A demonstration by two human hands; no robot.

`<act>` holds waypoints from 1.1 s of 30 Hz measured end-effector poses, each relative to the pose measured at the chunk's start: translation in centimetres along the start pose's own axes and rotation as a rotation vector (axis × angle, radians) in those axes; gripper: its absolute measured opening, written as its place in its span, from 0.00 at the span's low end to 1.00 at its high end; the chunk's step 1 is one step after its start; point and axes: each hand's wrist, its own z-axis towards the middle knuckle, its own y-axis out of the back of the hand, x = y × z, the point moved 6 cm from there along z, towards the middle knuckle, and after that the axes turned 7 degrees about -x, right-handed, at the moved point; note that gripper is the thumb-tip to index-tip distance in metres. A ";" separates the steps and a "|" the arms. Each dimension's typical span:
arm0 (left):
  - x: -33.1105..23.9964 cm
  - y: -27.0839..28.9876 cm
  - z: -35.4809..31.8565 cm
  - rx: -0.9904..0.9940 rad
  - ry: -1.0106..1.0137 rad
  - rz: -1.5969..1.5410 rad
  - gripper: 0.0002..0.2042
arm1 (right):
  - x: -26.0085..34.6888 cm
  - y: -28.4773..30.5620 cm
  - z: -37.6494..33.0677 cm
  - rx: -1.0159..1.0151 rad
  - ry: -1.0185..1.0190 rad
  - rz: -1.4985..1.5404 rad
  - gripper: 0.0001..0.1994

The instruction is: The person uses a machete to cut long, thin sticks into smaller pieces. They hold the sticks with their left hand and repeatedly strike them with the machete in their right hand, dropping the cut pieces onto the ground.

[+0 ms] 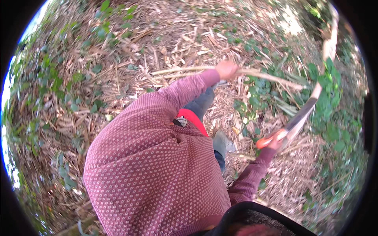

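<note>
My left hand point(227, 70) is closed around a pair of long pale stalks point(271, 76), held out across the ground in front of me. They stick out to both sides of the fist. In my right hand point(277, 144) is a machete point(301, 115) with an orange handle and a long dark blade, pointing up and to the right. The blade's far end overlaps a pale, thicker pole point(317, 91); I cannot tell whether they touch. Both arms are in patterned maroon sleeves, and my fingers are partly blurred.
Dry leaf and stalk litter point(173, 47) covers the ground. Green vines point(330, 78) wind about the pole on the right. Leafy plants point(55, 82) grow along the left. My shoe point(222, 141) stands on the litter between my two arms.
</note>
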 end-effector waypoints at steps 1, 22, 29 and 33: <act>1.9 -0.9 -2.3 0.003 0.031 -0.002 0.20 | -2.1 -1.2 -1.6 -0.011 -0.035 -0.188 0.24; 12.0 7.7 -21.5 -0.371 0.540 -0.222 0.24 | -8.0 -13.0 -4.1 0.459 -0.468 -0.484 0.21; 7.4 15.2 -16.0 -0.508 0.324 -0.490 0.22 | -9.3 -14.1 -4.7 0.456 -0.664 -0.373 0.18; 6.8 23.8 -10.6 -0.845 0.184 -0.707 0.22 | -8.3 -13.6 -4.8 0.440 -0.660 -0.324 0.17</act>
